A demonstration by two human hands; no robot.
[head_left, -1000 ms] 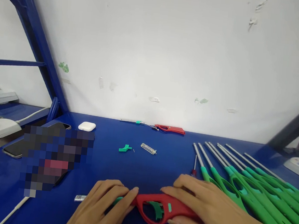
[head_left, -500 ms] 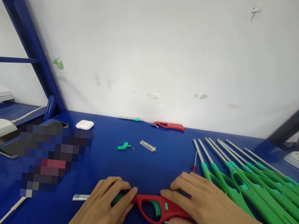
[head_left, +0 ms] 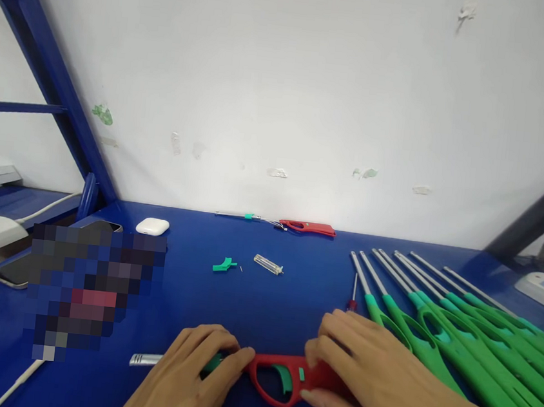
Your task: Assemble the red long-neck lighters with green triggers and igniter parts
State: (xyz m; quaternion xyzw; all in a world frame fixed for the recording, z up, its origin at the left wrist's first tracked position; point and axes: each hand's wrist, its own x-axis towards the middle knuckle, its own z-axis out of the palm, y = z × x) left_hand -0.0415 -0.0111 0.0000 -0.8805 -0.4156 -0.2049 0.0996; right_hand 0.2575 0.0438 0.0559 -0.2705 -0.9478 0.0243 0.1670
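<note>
A red long-nosed lighter (head_left: pixel 278 376) with a green trigger lies across the blue bench near me, its metal nozzle tip (head_left: pixel 141 359) poking out to the left. My left hand (head_left: pixel 186 376) is closed round the lighter's green collar and nozzle. My right hand (head_left: pixel 370 376) covers the red handle's right end, fingers curled over it and thumb beneath.
Several green lighters (head_left: pixel 457 333) lie side by side at the right, a small red-handled screwdriver (head_left: pixel 353 296) beside them. A loose green trigger (head_left: pixel 224 265), a clear small part (head_left: pixel 269 265), another red lighter (head_left: pixel 299 226), a white earbud case (head_left: pixel 152 226) and a phone (head_left: pixel 14 273) lie further back.
My right fingers have slid a little to the right along the red handle, uncovering more of it. The left hand keeps its grip; the view has shifted slightly.
</note>
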